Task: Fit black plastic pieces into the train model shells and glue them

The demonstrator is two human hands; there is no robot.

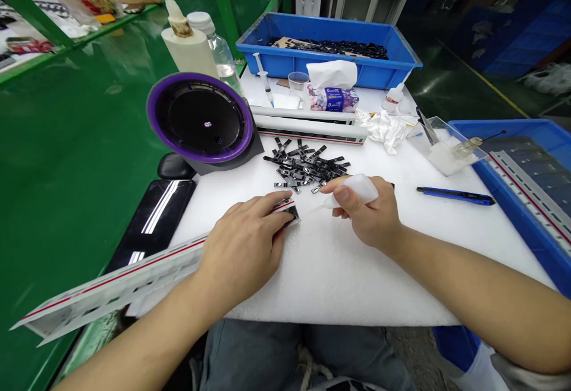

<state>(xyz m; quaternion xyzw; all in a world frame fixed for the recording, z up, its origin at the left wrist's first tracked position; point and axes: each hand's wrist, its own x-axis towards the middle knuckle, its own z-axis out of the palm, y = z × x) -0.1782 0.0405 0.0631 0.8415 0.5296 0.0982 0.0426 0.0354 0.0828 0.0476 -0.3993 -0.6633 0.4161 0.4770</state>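
Observation:
My left hand [245,245] is closed on the right end of a long white channel strip [129,281] with a red line and rows of slots. The strip runs down to the left, past the table edge. A small white squeeze bottle [360,188] is gripped in my right hand [379,215], its thin nozzle pointing left toward the strip's end, apart from it. Just beyond both hands lies a heap of small black clip-like parts [307,165]. Behind the heap, more white strips [312,128] lie across the table.
A purple-rimmed fan [200,117] stands at the left. Behind are a tissue box [332,96], a syringe [264,78] and a blue bin [328,69] of black parts. To the right lie a blue utility knife [455,195], a clear tray [450,147] and another blue bin [482,132].

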